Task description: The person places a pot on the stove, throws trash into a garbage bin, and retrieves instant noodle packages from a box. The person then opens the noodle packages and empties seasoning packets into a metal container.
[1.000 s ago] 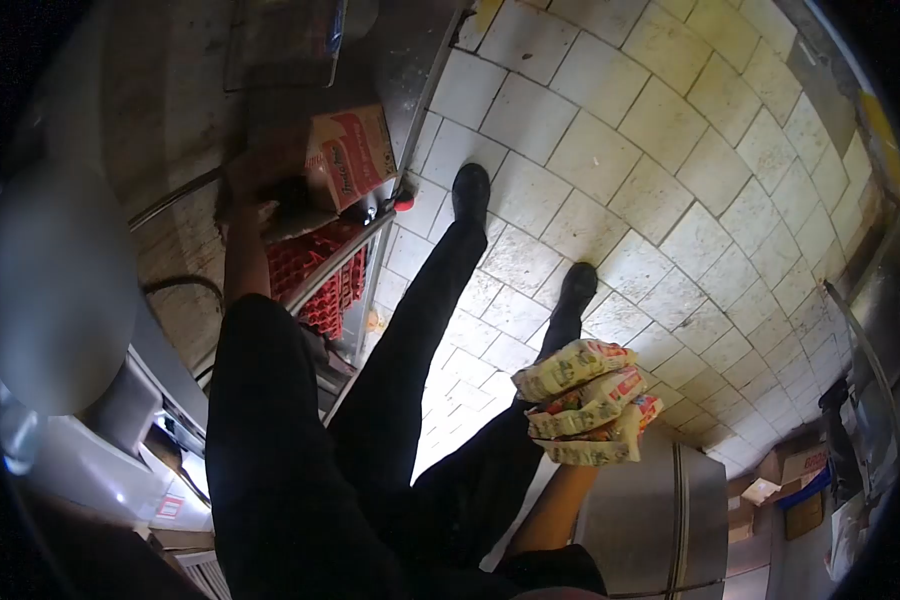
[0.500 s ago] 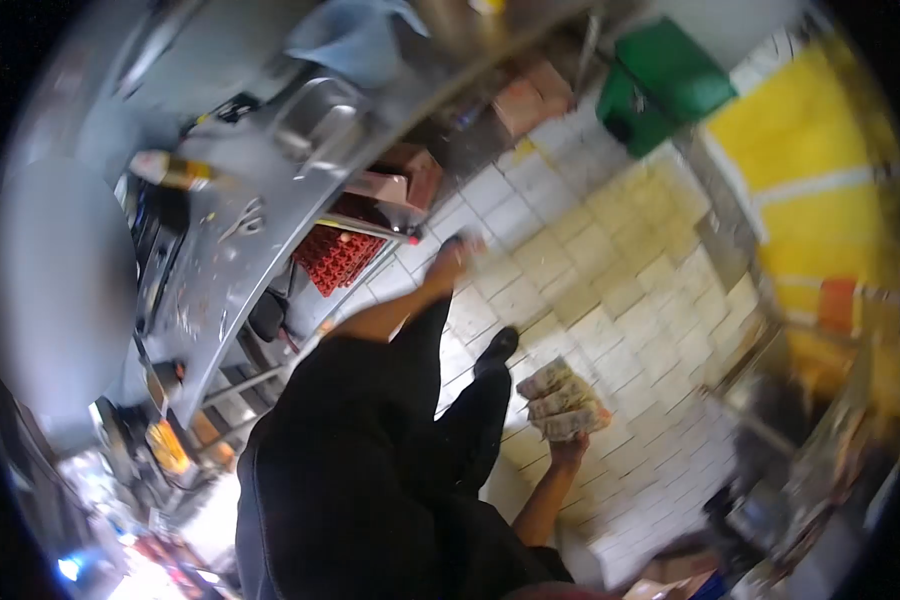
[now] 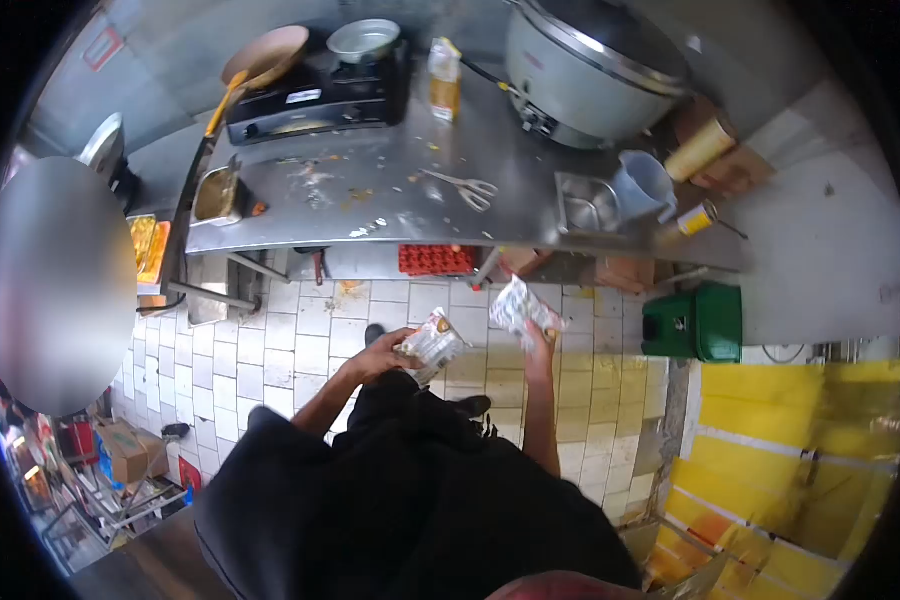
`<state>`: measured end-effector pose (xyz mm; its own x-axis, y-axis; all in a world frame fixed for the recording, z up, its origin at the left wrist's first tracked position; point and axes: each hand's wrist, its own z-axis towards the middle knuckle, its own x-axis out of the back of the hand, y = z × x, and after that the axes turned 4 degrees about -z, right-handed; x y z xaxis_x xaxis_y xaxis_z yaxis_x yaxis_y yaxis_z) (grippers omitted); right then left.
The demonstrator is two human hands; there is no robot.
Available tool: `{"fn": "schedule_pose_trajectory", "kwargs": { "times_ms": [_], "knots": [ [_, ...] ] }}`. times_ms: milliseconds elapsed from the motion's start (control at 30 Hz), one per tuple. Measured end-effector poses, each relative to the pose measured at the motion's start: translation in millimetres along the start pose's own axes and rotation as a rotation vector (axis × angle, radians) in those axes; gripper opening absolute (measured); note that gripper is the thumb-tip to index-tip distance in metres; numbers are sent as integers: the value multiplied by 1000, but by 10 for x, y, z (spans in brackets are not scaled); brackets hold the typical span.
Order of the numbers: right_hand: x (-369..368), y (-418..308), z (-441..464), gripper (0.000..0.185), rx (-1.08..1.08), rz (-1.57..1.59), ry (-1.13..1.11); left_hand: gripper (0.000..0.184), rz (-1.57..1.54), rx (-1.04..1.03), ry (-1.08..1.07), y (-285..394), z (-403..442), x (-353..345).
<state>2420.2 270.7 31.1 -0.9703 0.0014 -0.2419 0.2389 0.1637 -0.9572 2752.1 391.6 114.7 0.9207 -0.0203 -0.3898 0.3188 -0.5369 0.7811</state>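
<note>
Left hand (image 3: 380,356): fingers closed on the left end of a printed packet (image 3: 436,341), just below frame centre. Right hand (image 3: 541,343): fingers clamped on the lower end of a second packet (image 3: 516,306), right of centre; blur hides exact fingertip placement. Packets held apart, one per hand, presumably keeping each grip separate. The steel counter (image 3: 390,215) crosses above, partly hiding red trays (image 3: 436,260). Scissors (image 3: 475,192) lie on it; rice cooker (image 3: 585,80), upper right; green bin (image 3: 715,322), right
</note>
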Motion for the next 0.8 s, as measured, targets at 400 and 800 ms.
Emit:
{"fn": "schedule_pose_trajectory", "kwargs": {
  "times_ms": [400,800],
  "knots": [
    [-2317,-109,2938,108,591,-769,804,29,-231,-425,836,471,-1577,2214],
    [-2163,282,2554,88,728,-979,870,14,-634,-519,886,668,-1087,2621]
  ]
}}
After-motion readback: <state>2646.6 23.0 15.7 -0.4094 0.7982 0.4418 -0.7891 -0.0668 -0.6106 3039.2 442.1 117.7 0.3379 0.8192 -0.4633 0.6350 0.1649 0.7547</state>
